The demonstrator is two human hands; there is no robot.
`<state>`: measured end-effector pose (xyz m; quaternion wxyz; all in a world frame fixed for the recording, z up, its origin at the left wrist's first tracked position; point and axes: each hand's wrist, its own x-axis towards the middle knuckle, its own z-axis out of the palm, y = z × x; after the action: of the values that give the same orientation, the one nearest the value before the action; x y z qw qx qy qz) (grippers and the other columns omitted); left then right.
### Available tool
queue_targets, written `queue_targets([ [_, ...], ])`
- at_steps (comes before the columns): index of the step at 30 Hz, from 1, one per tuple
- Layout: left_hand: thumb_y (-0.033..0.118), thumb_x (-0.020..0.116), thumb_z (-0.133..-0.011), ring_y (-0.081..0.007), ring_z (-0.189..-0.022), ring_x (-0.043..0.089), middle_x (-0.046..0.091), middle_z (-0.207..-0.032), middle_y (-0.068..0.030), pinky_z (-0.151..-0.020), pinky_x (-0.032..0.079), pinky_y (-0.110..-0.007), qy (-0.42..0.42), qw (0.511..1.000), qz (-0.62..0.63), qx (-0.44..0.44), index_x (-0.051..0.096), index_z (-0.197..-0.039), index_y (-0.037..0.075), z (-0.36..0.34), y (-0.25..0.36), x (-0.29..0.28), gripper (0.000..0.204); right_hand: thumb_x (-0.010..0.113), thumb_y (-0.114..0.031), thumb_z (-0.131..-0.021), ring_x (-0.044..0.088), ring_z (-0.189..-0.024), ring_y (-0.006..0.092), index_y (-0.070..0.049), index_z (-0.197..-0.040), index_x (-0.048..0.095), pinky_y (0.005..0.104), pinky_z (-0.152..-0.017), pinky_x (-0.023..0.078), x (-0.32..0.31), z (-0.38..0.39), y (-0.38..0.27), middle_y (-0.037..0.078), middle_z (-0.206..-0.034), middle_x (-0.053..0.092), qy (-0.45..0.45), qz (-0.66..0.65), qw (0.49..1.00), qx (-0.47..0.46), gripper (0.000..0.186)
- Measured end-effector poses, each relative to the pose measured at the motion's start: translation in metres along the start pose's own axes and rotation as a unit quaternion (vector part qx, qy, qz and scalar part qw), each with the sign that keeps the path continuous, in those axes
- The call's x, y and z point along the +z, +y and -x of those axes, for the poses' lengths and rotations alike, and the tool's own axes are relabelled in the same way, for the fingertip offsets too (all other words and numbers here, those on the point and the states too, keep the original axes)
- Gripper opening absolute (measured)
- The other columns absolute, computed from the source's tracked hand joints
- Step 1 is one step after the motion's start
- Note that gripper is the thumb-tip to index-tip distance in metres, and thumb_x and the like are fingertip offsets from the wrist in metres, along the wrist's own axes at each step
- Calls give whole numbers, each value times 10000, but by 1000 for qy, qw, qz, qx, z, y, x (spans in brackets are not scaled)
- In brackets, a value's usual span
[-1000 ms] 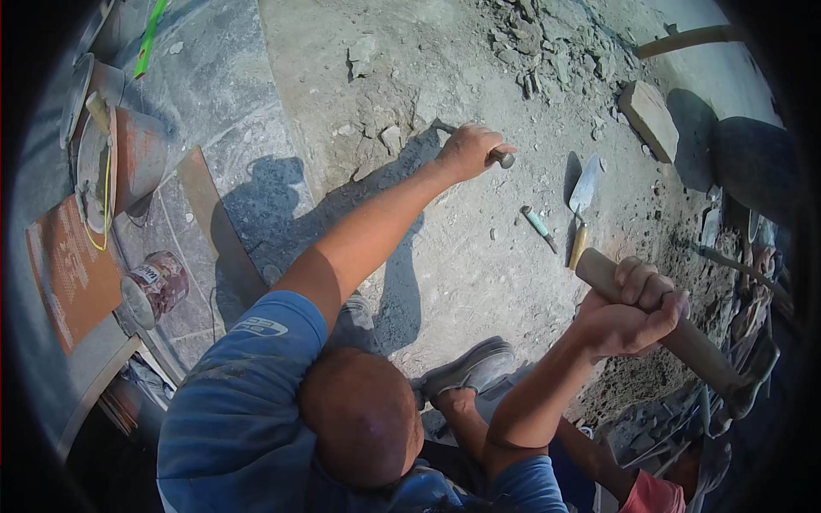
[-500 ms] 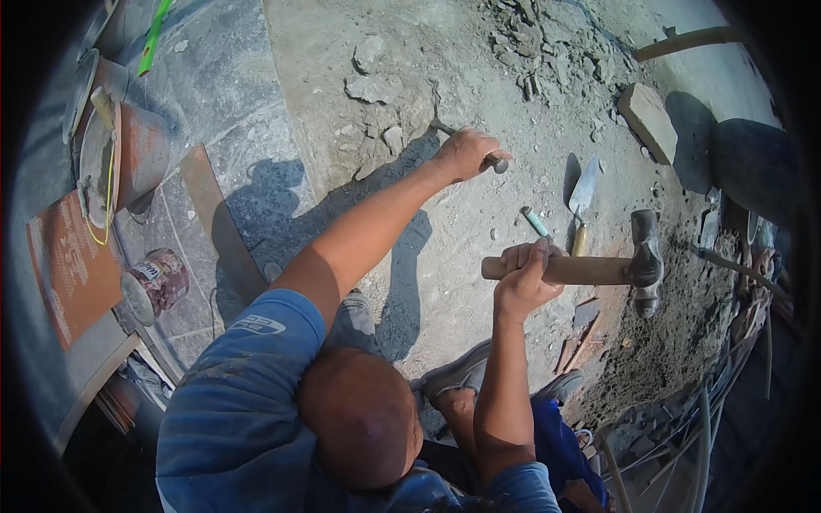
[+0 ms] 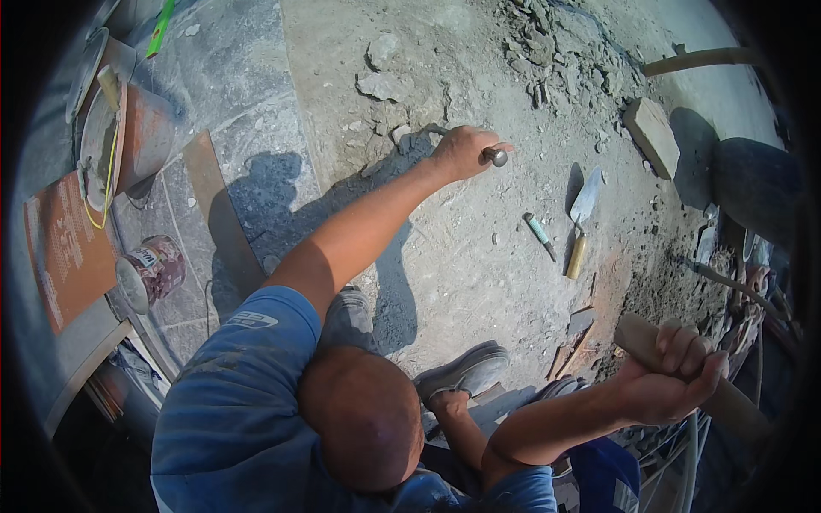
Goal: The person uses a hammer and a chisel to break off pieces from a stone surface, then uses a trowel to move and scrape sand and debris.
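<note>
My left hand (image 3: 460,154) is closed around a metal chisel (image 3: 497,157). The rounded striking end sticks out by the thumb side, and the other end points toward broken mortar (image 3: 389,85) at the edge of the floor tiles. Far out to the right and raised, my right hand (image 3: 671,380) grips a hammer by its thick wooden handle (image 3: 634,338). The hammer's head is lost in the dark rim of the picture. Between the hands a pointed trowel (image 3: 587,201) with a wooden handle lies on the ground, beside a small tool with a light green handle (image 3: 538,229).
Grey tiles (image 3: 248,141) and a brown strip (image 3: 218,214) run along the left. Buckets (image 3: 147,141), a jar (image 3: 158,269) and an orange-brown sheet (image 3: 73,248) stand there. Rubble (image 3: 547,51), a stone block (image 3: 652,137) and a dark rounded container (image 3: 757,184) are at the right.
My right hand has swung the hammer away to the right and nearer to me, off the ground area by the trowel. My left hand keeps the chisel in nearly the same place.
</note>
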<state>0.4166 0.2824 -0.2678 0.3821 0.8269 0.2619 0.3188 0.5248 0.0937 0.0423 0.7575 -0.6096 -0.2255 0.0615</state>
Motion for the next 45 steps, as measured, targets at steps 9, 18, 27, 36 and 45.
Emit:
queue_targets([
  [9, 216, 668, -836, -355, -633, 594, 575, -631, -162, -576, 457, -429, 1, 999, -32, 23, 533, -669, 30, 8, -24, 10, 284, 603, -79, -877, 405, -423, 78, -52, -789, 462, 255, -390, 330, 3, 118, 161, -10, -567, 447, -219, 247, 846, 418, 169],
  [18, 270, 637, -881, -353, -611, 587, 565, -617, -148, -573, 444, -432, -28, 999, -10, 24, 535, -668, 48, 4, -13, -1, 324, 540, -89, -913, 306, -447, 66, -72, -782, 412, 263, -416, 315, 17, 80, 115, -29, -553, 348, -85, -67, 985, 134, 184],
  [27, 296, 639, -858, -330, -622, 624, 600, -612, -128, -611, 496, -430, -86, 993, -64, 53, 581, -634, 69, 36, -1, -12, 324, 578, -101, -886, 453, -417, 84, -34, -770, 464, 247, -376, 378, -39, 142, 155, 10, -562, 470, -119, 177, 882, 421, 176],
  [36, 277, 668, -854, -316, -514, 516, 483, -532, -134, -528, 400, -413, -154, 983, -20, -103, 490, -589, 32, 125, 59, -76, 403, 585, -127, -889, 465, -416, 83, -29, -780, 483, 235, -393, 373, -72, 153, 118, 7, -536, 472, -149, 212, 878, 402, 178],
  [45, 399, 657, -829, -158, -525, 435, 516, -562, -60, -564, 414, -328, 72, 977, 1, -203, 542, -672, 6, 17, -48, -108, 438, 596, -105, -887, 471, -420, 89, -23, -822, 493, 241, -391, 379, -56, 164, 104, 14, -548, 481, -169, 215, 869, 412, 146],
])
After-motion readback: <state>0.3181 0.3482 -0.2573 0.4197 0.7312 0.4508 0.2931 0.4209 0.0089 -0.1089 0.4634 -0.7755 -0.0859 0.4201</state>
